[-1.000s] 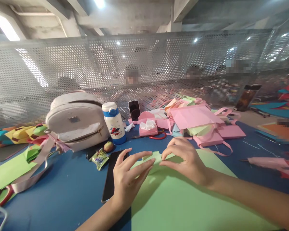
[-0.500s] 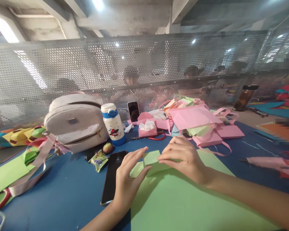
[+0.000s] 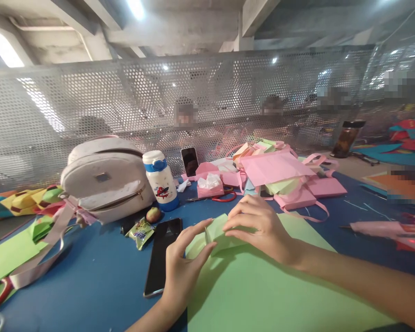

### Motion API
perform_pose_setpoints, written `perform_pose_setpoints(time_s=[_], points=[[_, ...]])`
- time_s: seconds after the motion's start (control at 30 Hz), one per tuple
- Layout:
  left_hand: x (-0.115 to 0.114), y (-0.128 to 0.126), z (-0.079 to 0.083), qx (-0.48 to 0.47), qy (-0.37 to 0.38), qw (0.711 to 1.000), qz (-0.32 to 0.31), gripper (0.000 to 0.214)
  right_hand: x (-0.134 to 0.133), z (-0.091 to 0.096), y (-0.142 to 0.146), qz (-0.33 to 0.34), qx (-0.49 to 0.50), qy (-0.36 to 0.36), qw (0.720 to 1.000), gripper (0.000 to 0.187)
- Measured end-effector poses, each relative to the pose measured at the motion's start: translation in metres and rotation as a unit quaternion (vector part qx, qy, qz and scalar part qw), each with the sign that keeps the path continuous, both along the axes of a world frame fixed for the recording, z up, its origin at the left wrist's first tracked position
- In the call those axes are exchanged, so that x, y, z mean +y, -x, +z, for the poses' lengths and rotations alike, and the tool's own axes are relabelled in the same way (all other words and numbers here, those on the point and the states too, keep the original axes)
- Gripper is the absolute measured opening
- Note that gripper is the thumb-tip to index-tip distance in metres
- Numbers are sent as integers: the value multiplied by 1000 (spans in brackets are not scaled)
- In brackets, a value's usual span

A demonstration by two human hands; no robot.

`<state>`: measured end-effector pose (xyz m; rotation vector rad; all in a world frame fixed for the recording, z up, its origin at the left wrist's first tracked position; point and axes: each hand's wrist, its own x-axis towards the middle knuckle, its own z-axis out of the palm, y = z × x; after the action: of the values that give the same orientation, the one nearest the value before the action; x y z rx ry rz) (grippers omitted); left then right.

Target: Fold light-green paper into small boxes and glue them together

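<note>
Both hands are at a small folded piece of light green paper (image 3: 218,227), raised above a large green sheet (image 3: 263,295) on the table. My left hand (image 3: 181,263) has its thumb and fingertips closed about the upright left edge of the folded piece. My right hand (image 3: 263,228) pinches the same piece farther right, with the fingers bent over it. My right fingers hide part of the paper. A black phone (image 3: 162,258) lies flat just left of my left hand.
Behind stand a backpack (image 3: 105,184), a white-and-blue bottle (image 3: 162,182) and an upright phone (image 3: 189,162). Pink paper pieces (image 3: 278,167) and red-handled scissors (image 3: 224,196) lie beyond my hands. A pink glue gun (image 3: 383,229) is at right. A perforated metal screen (image 3: 210,87) closes the back.
The left part of the folded green paper has turned, and its edge now shows as a thin upright flap between my left thumb and fingers. My right hand keeps its pinch.
</note>
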<state>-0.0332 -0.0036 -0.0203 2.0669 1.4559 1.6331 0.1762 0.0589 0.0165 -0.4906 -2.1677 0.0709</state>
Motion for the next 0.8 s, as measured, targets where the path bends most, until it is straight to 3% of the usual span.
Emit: perform_pose_setpoints(time_s=[0.2,0.8], points=[[0,0,-2,-8,7,1000,-1,40,-1,-1,1,3,-3,-5,1000,5],[-2,-1,-6,-14,35,999,1,36,-1,-4,2,27,-2,26,999,10]])
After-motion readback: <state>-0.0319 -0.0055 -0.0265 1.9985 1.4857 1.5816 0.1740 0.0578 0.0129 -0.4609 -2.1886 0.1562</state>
